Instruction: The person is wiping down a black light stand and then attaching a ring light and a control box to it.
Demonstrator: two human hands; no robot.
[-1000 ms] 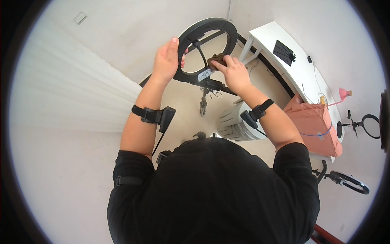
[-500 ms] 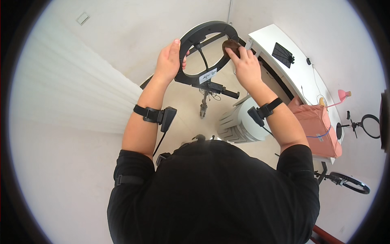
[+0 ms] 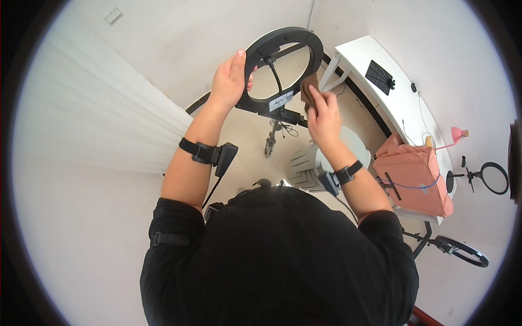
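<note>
A black ring light [image 3: 310, 45] stands tilted in front of me on a tripod [image 3: 270, 142]. My left hand [image 3: 229, 81] is closed around its left rim, thumb on the near face and fingertips showing inside the ring. In my right hand [image 3: 324, 117] is a brown cloth [image 3: 309, 92], pressed under the fingers against the ring's lower right rim. A white label [image 3: 281, 101] sits at the bottom of the ring. Below it is a black phone holder [image 3: 289, 116], partly hidden by my right hand. A cable hangs coiled about the tripod.
A white round bin or stool [image 3: 348, 149] stands below my right forearm. Along the right wall runs a white desk [image 3: 399, 70] with a black tablet-like stand [image 3: 379, 77] and a pink lamp [image 3: 458, 133]. A pink-covered chair [image 3: 408, 171] is beside it. A white curtain [image 3: 109, 98] hangs at left.
My right hand with the brown cloth has slid down along the ring's right rim, toward the phone holder. My left hand keeps its hold on the left rim.
</note>
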